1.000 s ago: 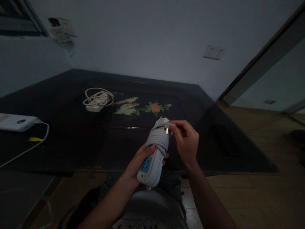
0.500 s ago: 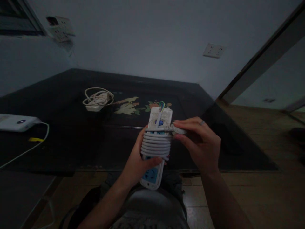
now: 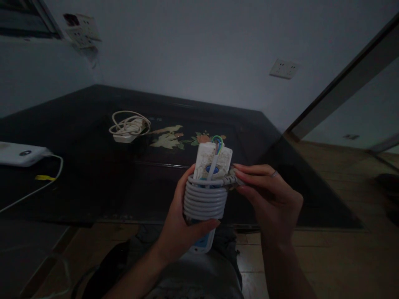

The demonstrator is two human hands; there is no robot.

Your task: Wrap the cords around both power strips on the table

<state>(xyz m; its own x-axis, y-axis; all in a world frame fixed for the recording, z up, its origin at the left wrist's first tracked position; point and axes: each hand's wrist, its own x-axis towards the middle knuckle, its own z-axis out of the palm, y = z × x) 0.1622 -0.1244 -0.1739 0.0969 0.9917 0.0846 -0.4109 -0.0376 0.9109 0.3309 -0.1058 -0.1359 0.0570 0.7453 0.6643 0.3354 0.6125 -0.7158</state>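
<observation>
The left hand [image 3: 179, 226] curls around the lower part of 1 white power strip [image 3: 201, 243], thumb across its front, holding it up at the table's near edge. Grey cord [image 3: 205, 201] wraps its middle in several loops; coloured wires [image 3: 219, 142] stick out at its far end. At its right, the right hand [image 3: 276, 199] pinches the cord's plug [image 3: 238, 177] between closed thumb and fingertips. On the dark table [image 3: 109, 187], 1 white device [image 3: 23, 154] lies at left, beyond it 1 tangled cable [image 3: 126, 124]; farther, 1 socket plate [image 3: 283, 69] is on the wall [image 3: 187, 54].
</observation>
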